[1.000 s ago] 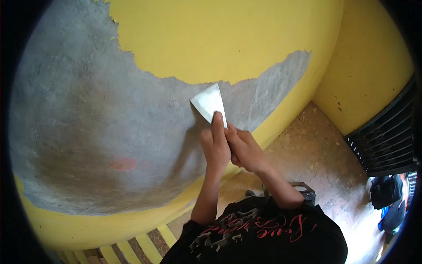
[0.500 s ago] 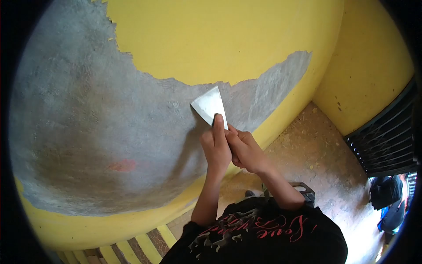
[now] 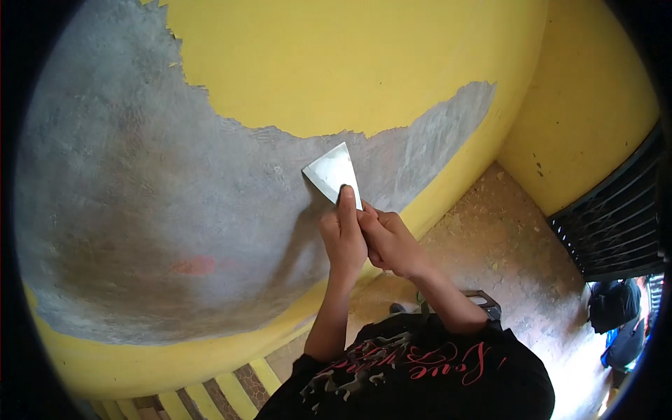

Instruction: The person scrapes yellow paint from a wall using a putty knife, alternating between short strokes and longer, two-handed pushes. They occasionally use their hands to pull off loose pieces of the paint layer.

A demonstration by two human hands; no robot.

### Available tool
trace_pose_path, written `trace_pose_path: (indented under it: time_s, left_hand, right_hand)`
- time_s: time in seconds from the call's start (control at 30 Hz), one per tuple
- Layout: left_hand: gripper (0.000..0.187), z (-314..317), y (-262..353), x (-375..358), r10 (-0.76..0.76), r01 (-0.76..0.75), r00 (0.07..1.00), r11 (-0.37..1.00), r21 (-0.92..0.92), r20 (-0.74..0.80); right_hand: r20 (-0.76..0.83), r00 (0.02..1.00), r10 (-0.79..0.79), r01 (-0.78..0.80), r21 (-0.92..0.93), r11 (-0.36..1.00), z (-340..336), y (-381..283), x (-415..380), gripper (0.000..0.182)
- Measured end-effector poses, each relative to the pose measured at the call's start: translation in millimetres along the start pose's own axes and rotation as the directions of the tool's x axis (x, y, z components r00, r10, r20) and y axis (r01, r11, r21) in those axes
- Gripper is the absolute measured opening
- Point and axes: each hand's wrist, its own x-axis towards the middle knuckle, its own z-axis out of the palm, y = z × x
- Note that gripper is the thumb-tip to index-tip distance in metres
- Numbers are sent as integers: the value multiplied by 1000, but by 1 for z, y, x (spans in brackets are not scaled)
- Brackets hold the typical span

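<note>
Both my hands grip one wide-bladed paint scraper (image 3: 333, 172), its metal blade pointing up and away from me. My left hand (image 3: 344, 241) is closed around the handle, with its thumb laid along the base of the blade. Against it, my right hand (image 3: 393, 241) is wrapped on the same handle from the right side. The fingers cover the handle almost fully. Beyond the blade, a ragged edge of yellow paint (image 3: 336, 70) borders the bare grey wall patch (image 3: 231, 189). The blade's tip lies over the grey, just below that edge.
A dark metal gate (image 3: 609, 217) stands at the right, with black bags (image 3: 614, 306) beside it. The dusty floor (image 3: 490, 224) runs along the wall's foot. Yellow slats (image 3: 203, 402) are at lower left. A grey object (image 3: 483, 302) lies behind my right forearm.
The scraper blade and both hands have shifted slightly down, away from the yellow paint edge. The grip is the same.
</note>
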Motion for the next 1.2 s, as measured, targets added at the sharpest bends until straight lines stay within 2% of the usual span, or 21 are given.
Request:
trace_pose_path:
  time_s: [0.07,0.1,0.17,0.2,0.23,0.27,0.33,0.4,0.43,0.47,0.57,0.67,0.77,0.83,0.93,1.03,1.2]
  left_hand:
    - [59,-3,4,0,-34,34,999,999,33,-13]
    - [60,-5,16,6,-74,74,997,997,20,9]
    - [60,-3,21,7,-144,145,989,988,-51,13]
    - [60,-2,15,6,-128,128,992,990,-55,10]
    - [58,-2,8,3,-78,79,997,996,-39,21]
    - [56,-3,6,0,-45,45,998,999,-18,35]
    - [54,-5,11,0,-88,88,996,996,-1,33]
    - [54,-6,16,4,-59,58,996,998,17,72]
    - [63,-2,16,2,-68,68,997,998,17,29]
    - [63,-2,16,3,-62,61,998,998,21,28]
    - [64,-3,16,3,-55,54,998,997,60,13]
    - [64,-2,18,6,-73,72,997,997,37,24]
    - [63,-1,15,1,-63,63,998,997,51,1]
    - [62,1,23,8,-111,112,992,994,-9,53]
    - [62,1,9,0,-51,51,999,998,21,6]
    - [61,1,27,11,-89,89,995,996,10,51]
    - [62,3,17,5,-47,47,999,999,15,13]
  right_hand:
    - [37,999,13,-12,-33,999,-3,1,-1,37]
    - [39,996,82,-83,12,996,-1,0,3,36]
    - [24,999,47,-48,14,999,2,-1,-3,36]
    - [5,1000,0,0,20,1000,3,-2,-5,35]
    - [27,999,41,-44,124,991,0,10,-3,35]
    - [26,999,43,-46,131,990,-1,6,-2,35]
    - [54,995,79,-83,75,994,-1,-2,-4,36]
    - [60,997,44,-50,99,994,-2,8,-5,37]
    - [68,998,10,-18,126,992,-2,11,-4,38]
    - [73,997,4,-13,128,992,-1,8,-2,38]
    - [18,1000,18,-19,61,998,2,5,-3,39]
    - [3,999,-35,35,67,997,2,4,-1,39]
    - [30,999,44,-46,60,997,-2,6,-4,37]
    - [43,999,5,-8,75,997,-2,-1,-2,35]
    - [19,999,27,-29,121,992,-1,10,-4,34]
    - [54,999,-4,-1,85,996,-3,-3,0,35]
    - [34,999,3,-6,86,996,-3,-4,-1,36]
